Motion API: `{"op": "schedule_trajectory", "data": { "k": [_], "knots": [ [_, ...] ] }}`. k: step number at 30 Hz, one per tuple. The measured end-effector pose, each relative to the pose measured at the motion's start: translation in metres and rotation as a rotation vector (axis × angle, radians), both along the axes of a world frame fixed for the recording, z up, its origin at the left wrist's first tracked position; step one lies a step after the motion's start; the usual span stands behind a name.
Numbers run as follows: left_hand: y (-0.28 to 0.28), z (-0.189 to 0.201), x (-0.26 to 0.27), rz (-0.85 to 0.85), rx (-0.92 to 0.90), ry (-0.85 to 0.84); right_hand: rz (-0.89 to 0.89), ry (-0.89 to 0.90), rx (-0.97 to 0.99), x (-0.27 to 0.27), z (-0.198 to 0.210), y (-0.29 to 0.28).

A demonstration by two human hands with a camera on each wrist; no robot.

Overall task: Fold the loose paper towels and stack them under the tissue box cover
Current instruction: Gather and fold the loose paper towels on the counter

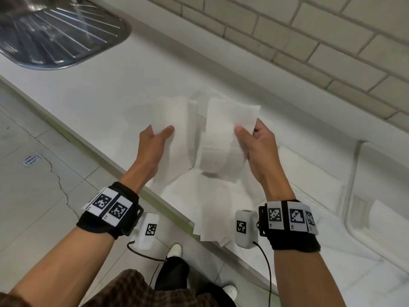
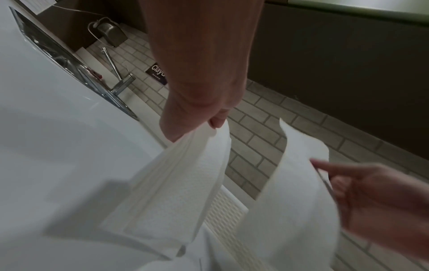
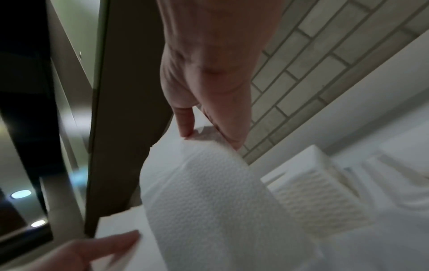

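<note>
Both hands are raised over the white counter (image 1: 110, 96), each holding white paper towel. My left hand (image 1: 160, 131) pinches the top of a folded strip (image 1: 171, 147) that hangs down; the left wrist view shows the left hand (image 2: 216, 124) gripping this strip (image 2: 181, 183). My right hand (image 1: 245, 129) pinches the upper edge of a second curling sheet (image 1: 223, 138), seen close in the right wrist view (image 3: 209, 192). I cannot tell whether the two join lower down. Behind and between them sits the white ribbed tissue box cover (image 1: 197, 114). More loose towels (image 1: 212, 213) lie below, overhanging the counter edge.
A steel sink drainboard (image 1: 55, 34) lies at the far left, with a tap (image 2: 116, 73) by it. A grey brick-tile wall (image 1: 287, 29) backs the counter. A moulded white basin (image 1: 365, 196) sits at the right. The tiled floor has a drain (image 1: 31, 160).
</note>
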State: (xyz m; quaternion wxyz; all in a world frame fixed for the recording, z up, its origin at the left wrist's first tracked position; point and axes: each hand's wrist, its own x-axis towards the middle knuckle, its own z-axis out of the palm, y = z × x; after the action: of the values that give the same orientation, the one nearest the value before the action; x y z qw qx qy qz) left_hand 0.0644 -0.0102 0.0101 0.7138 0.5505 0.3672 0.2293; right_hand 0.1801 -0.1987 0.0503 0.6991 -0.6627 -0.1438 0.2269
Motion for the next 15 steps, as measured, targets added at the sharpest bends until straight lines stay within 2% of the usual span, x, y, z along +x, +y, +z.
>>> {"op": "schedule_trajectory", "data": {
  "k": [2, 7, 11, 12, 15],
  "knots": [
    [-0.008, 0.002, 0.004, -0.062, -0.040, 0.003, 0.021, -0.014, 0.029, -0.006, 0.006, 0.012],
    [-0.031, 0.015, 0.010, -0.246, -0.200, -0.095, -0.055, -0.124, -0.155, -0.026, -0.005, 0.046],
    [-0.037, 0.017, 0.009, -0.284, -0.034, -0.112, -0.105, -0.141, -0.184, -0.029, -0.017, 0.047],
    [-0.036, 0.016, 0.008, -0.284, -0.015, -0.121, -0.080, -0.112, -0.149, -0.028, -0.019, 0.043],
    [-0.034, 0.017, 0.007, -0.312, 0.007, -0.163, 0.078, 0.119, -0.031, -0.021, -0.024, 0.026]
  ]
}}
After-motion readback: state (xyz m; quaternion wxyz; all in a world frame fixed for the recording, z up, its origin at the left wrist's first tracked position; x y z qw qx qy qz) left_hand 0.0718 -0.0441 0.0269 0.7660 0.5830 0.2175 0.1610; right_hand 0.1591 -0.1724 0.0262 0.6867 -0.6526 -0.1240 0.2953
